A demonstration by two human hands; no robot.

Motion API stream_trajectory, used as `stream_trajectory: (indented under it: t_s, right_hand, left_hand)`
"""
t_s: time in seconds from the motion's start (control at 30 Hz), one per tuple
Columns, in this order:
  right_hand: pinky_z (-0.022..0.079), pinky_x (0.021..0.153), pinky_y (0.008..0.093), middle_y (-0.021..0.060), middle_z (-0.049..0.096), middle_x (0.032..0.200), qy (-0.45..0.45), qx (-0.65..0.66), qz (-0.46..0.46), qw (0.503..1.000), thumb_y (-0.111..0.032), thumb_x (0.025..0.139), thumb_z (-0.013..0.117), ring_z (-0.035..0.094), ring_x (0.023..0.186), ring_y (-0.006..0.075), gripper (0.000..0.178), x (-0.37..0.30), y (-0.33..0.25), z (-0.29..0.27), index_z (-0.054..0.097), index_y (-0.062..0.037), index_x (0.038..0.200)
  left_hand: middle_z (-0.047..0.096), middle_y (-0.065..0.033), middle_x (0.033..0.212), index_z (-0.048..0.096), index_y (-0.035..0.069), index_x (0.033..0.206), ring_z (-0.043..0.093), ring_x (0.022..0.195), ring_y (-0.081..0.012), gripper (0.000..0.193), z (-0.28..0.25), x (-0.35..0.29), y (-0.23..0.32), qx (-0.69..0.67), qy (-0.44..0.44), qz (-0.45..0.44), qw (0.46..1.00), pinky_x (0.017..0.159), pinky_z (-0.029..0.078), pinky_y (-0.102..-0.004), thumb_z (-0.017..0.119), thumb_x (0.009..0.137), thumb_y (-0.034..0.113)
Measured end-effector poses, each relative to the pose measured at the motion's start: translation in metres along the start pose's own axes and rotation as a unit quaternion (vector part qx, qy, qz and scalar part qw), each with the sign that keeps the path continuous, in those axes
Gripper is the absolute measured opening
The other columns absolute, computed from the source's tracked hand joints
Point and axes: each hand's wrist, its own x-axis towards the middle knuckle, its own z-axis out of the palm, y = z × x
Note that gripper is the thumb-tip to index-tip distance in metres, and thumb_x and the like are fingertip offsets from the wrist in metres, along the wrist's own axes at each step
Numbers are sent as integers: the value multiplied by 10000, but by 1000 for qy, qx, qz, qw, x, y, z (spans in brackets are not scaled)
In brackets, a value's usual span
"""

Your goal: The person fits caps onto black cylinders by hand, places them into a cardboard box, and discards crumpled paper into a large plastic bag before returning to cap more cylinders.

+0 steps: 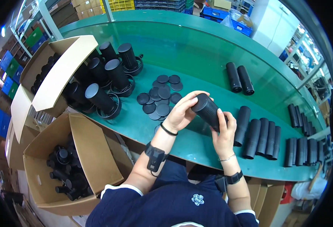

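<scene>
A black cylinder (208, 112) with a fine perforated side is held tilted above the green table, between both hands. My left hand (181, 113) grips its upper end, fingers curled at the capped rim. My right hand (225, 135) closes round the lower end with thumb and fingers. To the left of my left hand lies a loose pile of flat black round discs (163, 93). Beside my right hand, several dark tubes (252, 138) lie side by side. The cylinder's lower end is partly hidden by my right fingers.
Capped black cylinders on ring-shaped bases (115, 74) stand at the table's left. Open cardboard boxes (94, 149) with black parts flank that side. Two tubes (239, 78) lie further back; more tubes (304, 151) lie at the right. A green belt edge (181, 25) runs behind.
</scene>
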Motion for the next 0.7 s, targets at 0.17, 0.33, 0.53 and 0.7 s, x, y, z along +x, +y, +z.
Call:
stream_trajectory:
  t_s: [0.17, 0.33, 0.53, 0.7]
  right_hand:
    - [381, 967, 461, 174, 378, 1270, -52, 63, -39, 996, 26, 717, 694, 422, 1148, 377, 657, -11, -3, 8, 543, -296, 1269]
    - [388, 943, 459, 185, 428, 1274, -70, 55, -69, 994, 22, 698, 700, 463, 1143, 370, 685, -10, -2, 3, 533, -293, 1284]
    - [406, 927, 441, 187, 484, 1238, -111, 9, -80, 991, -15, 681, 721, 519, 1090, 359, 736, -2, -5, -7, 481, -236, 1341]
    - [502, 787, 381, 200, 624, 1013, -58, 198, 126, 970, -76, 775, 685, 654, 908, 313, 806, 50, -14, -4, 209, -87, 1426]
  left_hand:
    - [562, -199, 1079, 500, 27, 1078, 543, 1065, -278, 293, -18, -9, -7, -93, -49, 18, 994, 964, 438, -403, 522, 880, 243]
    - [573, -197, 1035, 502, 18, 1040, 541, 1054, -291, 388, -24, -14, -4, -27, -92, 28, 995, 962, 434, -405, 626, 786, 283]
    - [548, -202, 1148, 478, 25, 1179, 522, 1122, -296, 507, -30, -12, -9, -40, -71, 52, 995, 985, 422, -418, 639, 816, 340]
    - [490, -94, 1286, 305, 180, 1409, 482, 1179, -220, 591, -51, -5, -9, -188, 51, 156, 968, 988, 407, -374, 574, 915, 360]
